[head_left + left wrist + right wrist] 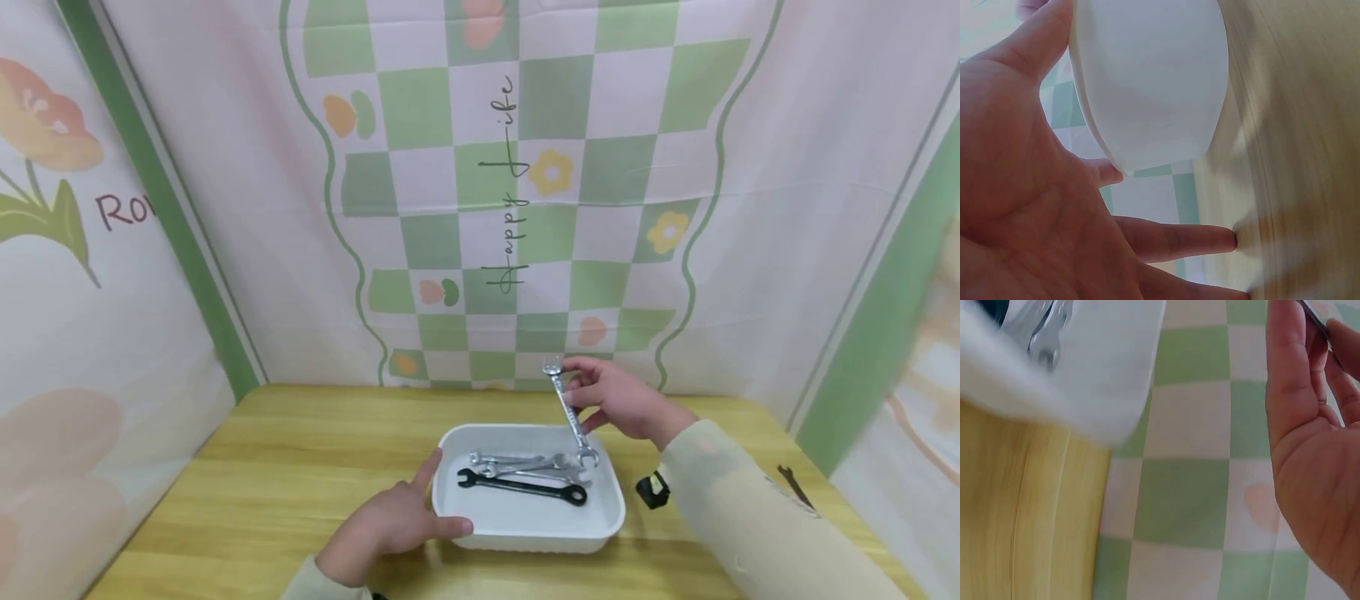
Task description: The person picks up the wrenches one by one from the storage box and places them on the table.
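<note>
My right hand pinches a silver combination wrench between thumb and fingers, above the back right of a white plastic bin. The wrench slants, its lower end over the bin. In the right wrist view only a thin edge of the held wrench shows between the fingers. Inside the bin lie several silver wrenches and, in front of them, a black wrench. My left hand rests spread at the bin's left side, thumb and index finger touching the rim; its other straight fingers reach down to the table.
The wooden table carries the bin near its front. Right of the bin, a small black object shows beside the right sleeve. A dark wrench lies farther right, partly behind that sleeve. Patterned cloth hangs behind the table and at both sides.
</note>
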`<state>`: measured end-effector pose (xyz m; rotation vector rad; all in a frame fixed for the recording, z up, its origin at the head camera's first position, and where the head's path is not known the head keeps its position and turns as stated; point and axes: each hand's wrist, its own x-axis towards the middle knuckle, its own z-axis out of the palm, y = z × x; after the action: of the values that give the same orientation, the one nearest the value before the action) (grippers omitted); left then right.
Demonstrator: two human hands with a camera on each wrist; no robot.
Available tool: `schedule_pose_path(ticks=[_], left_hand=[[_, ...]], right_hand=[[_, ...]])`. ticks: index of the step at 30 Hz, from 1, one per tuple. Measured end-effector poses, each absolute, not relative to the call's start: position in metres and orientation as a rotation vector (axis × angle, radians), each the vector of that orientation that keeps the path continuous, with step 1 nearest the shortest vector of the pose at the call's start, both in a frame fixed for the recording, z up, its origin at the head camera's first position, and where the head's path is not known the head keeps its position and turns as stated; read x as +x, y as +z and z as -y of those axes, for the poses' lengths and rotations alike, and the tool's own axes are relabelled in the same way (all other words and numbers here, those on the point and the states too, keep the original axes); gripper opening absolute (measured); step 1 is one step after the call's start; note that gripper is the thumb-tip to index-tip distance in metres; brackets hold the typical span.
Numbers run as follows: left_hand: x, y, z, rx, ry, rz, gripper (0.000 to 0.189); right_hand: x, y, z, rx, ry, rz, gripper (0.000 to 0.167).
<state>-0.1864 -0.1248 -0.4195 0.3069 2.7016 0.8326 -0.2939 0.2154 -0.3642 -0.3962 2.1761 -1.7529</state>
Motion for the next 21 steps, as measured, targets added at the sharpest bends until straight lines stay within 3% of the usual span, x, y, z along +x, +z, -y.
schedule_pose_path(ticks=[10,21], left_hand=[[-0.186,-0.42,0.126,0.323,0.849,-2.703,0.12],[-0.185,-0.42,0.126,0.308,0.859,-2.701,0.12]], right_hand=[[-0.285,-0.363,-0.266,-0.335,-1.828,-2.174,0.046],[-0.263,-0.399,-0.302,-0.117,-1.761,-2.223,0.059]])
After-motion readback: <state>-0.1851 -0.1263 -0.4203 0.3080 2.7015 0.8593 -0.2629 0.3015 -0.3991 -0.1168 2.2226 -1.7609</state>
